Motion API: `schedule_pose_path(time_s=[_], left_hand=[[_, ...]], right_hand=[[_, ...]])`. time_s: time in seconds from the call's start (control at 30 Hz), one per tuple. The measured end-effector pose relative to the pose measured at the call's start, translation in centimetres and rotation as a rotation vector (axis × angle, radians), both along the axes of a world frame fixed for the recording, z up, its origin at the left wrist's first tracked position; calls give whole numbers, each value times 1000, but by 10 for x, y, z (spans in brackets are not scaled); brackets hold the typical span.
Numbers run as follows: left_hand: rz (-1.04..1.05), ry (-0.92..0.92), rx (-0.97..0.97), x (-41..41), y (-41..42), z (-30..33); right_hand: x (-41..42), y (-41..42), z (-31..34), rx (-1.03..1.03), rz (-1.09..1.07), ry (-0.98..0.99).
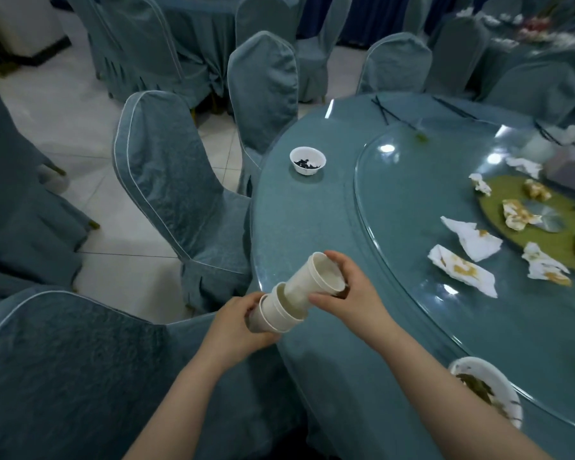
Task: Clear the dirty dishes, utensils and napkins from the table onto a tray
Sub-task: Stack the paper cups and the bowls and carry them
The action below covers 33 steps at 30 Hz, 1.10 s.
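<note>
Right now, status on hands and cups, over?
Left hand grips nested white paper cups. Right hand slides another white paper cup into them. Small white bowl and soiled white napkins remain on table. No tray visible.

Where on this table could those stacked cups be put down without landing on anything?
The outer tablecloth ring is bare between the small white bowl and the hands, and from there on toward the dirty bowl. The glass turntable is free along its left rim; its right side is crowded with soiled napkins. The stacked cups would fit on the ring.
</note>
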<state>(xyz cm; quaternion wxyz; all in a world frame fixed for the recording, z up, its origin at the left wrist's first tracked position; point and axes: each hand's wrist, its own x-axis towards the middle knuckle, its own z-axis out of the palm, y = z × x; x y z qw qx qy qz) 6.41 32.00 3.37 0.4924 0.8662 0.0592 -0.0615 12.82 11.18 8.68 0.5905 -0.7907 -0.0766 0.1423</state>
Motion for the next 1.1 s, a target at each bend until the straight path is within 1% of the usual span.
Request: schedule_pose_path(time_s=[0.17, 0.37, 0.5, 0.6, 0.67, 0.73, 0.83, 0.9, 0.97, 1.03, 1.1], left_hand=[[-66, -4, 8, -5, -4, 3], [-122, 2, -37, -11, -9, 11], [-105, 11, -52, -17, -6, 13], [-61, 31, -52, -22, -1, 13], [-35, 45, -61, -26, 2, 13], [-22, 52, -61, -30, 6, 12], [21, 72, -65, -37, 14, 10], [57, 91, -64, -44, 20, 8], [83, 96, -55, -52, 28, 7], [106, 91, -46, -59, 36, 5], [128, 101, -35, -66, 44, 2]], right_hand=[[-18, -9, 1, -2, -2, -3], [-37, -4, -6, -6, 20, 4], [-42, -3, -8, -43, 47, 44], [-44, -6, -11, 18, 9, 67], [-44, -7, -16, 17, -30, 79], [-42, -8, -27, -73, -64, 62], [-38, -10, -54, -337, -75, 21], [-35, -10, -74, -530, -10, 5], [-31, -9, -93, -675, 66, 2], [-29, -4, -108, -748, 107, 8], [-29, 3, -120, -770, 116, 2]])
